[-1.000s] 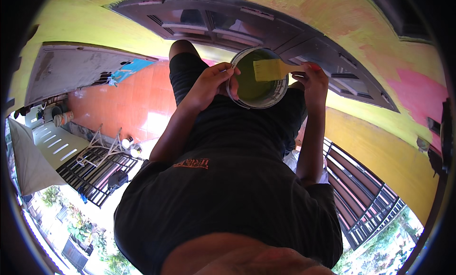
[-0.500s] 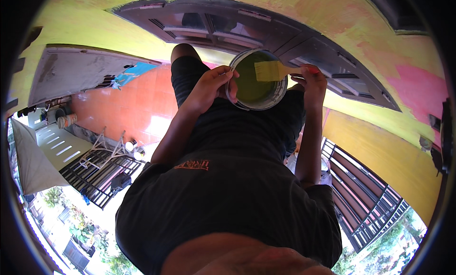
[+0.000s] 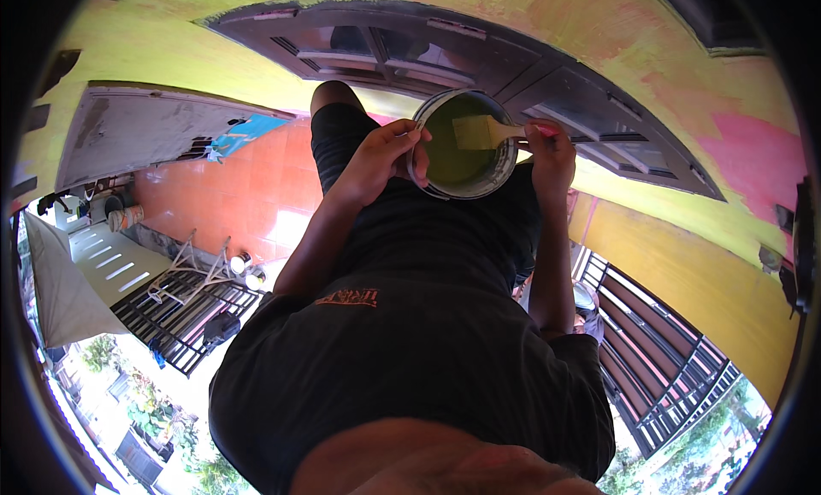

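A round paint bucket [image 3: 469, 185] with yellow-green paint [image 3: 445, 157] inside is tilted so its mouth shows. My left hand [image 3: 386, 156] grips its left rim, with the thumb over the edge and the fingers along the side. My right hand [image 3: 552, 153] is closed on the handle of a wide paintbrush [image 3: 475, 133], whose far end shows red by the fingers. The brush's yellow-coated bristles point left, over the bucket's mouth. Whether they touch the paint I cannot tell.
Ahead stands a dark framed door or window [image 3: 479, 55] in a yellow-green wall with pink patches [image 3: 753, 153]. Orange floor tiles [image 3: 231, 187] lie to the left, with a pale trestle [image 3: 192, 268] and small cans [image 3: 248, 268] farther back. Metal railings [image 3: 654, 350] stand at the right.
My right hand has shifted slightly left with the paintbrush, and the bristles sit a bit farther into the bucket's mouth. My left hand and the bucket have stayed nearly in place.
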Demonstrator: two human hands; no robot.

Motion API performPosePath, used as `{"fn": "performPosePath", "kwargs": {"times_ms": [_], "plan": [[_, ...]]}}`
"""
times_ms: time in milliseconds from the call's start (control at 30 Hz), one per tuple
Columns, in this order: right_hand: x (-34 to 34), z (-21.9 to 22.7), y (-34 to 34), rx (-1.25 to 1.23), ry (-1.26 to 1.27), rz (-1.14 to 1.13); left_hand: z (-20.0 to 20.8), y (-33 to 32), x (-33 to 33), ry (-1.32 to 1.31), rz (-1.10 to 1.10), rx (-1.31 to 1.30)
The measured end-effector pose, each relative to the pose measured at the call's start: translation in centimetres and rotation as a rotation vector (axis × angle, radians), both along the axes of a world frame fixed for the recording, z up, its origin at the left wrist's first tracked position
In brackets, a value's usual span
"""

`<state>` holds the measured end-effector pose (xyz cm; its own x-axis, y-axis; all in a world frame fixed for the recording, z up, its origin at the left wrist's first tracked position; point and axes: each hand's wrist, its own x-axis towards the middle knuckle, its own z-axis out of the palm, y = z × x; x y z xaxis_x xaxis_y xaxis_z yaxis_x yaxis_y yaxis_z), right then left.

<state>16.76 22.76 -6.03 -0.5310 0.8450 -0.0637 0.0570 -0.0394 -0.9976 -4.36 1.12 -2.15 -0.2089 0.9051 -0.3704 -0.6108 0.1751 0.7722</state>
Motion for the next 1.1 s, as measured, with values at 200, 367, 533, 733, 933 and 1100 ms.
{"fn": "performPosePath", "kwargs": {"times_ms": [200, 367, 533, 733, 933, 1100], "plan": [[1.2, -1.1, 1.4, -0.359, 0.191, -0.08, 0.1, 0.0, -0.1, -0.002, 0.006, -0.02], [2.0, -1.3, 1.9, -0.463, 0.258, -0.176, 0.1, 0.0, 0.0, -0.005, 0.002, -0.011], [1.5, 0.6, 0.2, 0.098, -0.007, 0.012, 0.2, 0.3, 0.0, 0.002, -0.003, -0.006], [0.2, 1.9, -2.0, 0.523, -0.185, 0.143, 0.4, 0.4, 0.1, 0.016, 0.003, -0.024], [-0.4, 1.1, -1.6, 0.58, -0.179, 0.113, 0.4, 0.4, 0.2, 0.034, 0.008, -0.041], [-0.2, 0.9, -1.7, 0.54, -0.21, 0.105, 0.5, 0.4, 0.2, 0.014, 0.012, -0.04]]}}
